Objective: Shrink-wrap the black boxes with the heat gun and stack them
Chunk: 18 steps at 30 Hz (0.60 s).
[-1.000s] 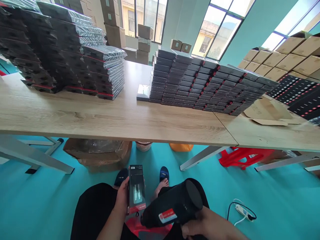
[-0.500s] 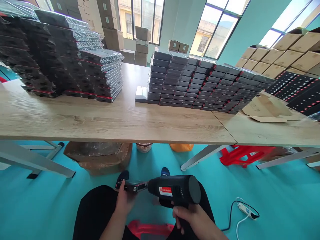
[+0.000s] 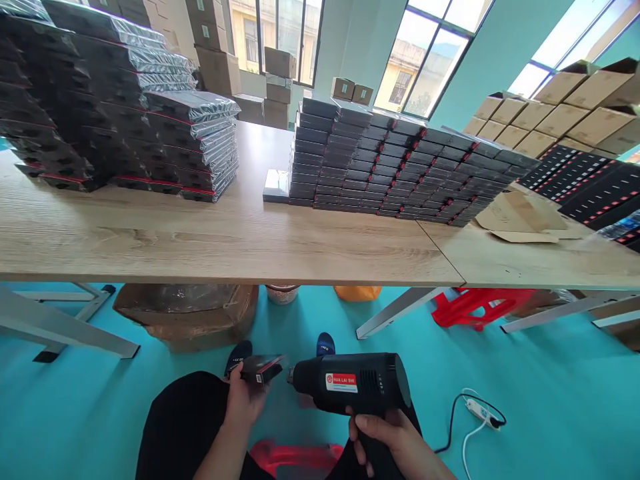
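Note:
A small black box with red edging and clear film on it is gripped in my left hand, above the floor between my knees. My right hand is wrapped round the handle of a black heat gun with a red and white label. The gun's nozzle points left at the box's right end, a small gap apart from it. Up on the wooden table, film-wrapped black boxes are stacked at the left. A wide stack of tighter-wrapped black boxes stands right of centre.
Flattened cardboard lies on the table's right part. Below are an open carton, a small bucket, a red stool and table legs. A power strip with cables lies on the floor at right.
The black box has turned in my left hand, showing more of its red-edged side. The heat gun has shifted slightly right, and its nozzle shows clear of the box. The view has moved a little.

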Each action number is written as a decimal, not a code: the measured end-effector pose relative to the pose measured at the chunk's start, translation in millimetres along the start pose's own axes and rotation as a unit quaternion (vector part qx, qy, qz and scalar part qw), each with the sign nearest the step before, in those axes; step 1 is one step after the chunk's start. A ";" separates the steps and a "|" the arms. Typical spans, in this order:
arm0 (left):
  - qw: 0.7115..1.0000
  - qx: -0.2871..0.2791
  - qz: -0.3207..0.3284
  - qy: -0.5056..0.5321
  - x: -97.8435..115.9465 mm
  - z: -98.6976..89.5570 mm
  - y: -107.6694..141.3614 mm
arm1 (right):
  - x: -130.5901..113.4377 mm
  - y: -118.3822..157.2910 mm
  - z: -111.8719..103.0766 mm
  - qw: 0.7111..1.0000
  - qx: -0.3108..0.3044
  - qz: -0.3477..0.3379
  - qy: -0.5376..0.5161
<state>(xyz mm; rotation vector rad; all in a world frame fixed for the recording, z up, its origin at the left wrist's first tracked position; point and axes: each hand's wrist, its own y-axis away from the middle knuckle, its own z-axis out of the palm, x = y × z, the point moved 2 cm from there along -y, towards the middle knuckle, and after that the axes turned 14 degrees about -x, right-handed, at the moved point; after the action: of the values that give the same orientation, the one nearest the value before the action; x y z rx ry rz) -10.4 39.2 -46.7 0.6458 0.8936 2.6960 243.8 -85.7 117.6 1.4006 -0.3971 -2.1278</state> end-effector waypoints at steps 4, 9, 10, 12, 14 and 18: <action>0.999 -0.023 -0.018 -0.025 -2.3 10.7 8.5 | -2.9 -9.9 6.1 0.999 0.035 -0.032 0.001; 0.999 -0.010 -0.032 -0.029 2.3 7.5 13.4 | -12.0 -6.5 -2.5 0.999 0.042 -0.030 0.002; 0.999 -0.015 -0.034 -0.024 3.2 5.5 12.8 | -12.8 -3.3 -5.5 0.999 0.039 -0.026 0.002; 0.999 -0.019 -0.038 -0.018 3.9 1.3 10.6 | -13.0 3.5 -11.1 0.999 0.030 -0.015 0.007; 0.999 -0.017 -0.040 -0.015 3.3 -2.3 8.0 | -11.5 9.8 -15.3 1.000 0.021 0.002 0.012; 0.998 -0.027 -0.061 -0.015 -0.2 -5.7 3.0 | -3.9 16.2 -18.3 0.998 -0.002 0.066 0.024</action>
<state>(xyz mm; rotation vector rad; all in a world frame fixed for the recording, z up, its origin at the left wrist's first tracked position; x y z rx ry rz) -13.3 33.9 -49.1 0.5983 0.8228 2.5867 266.3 -95.4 121.4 1.3817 -0.4542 -1.9850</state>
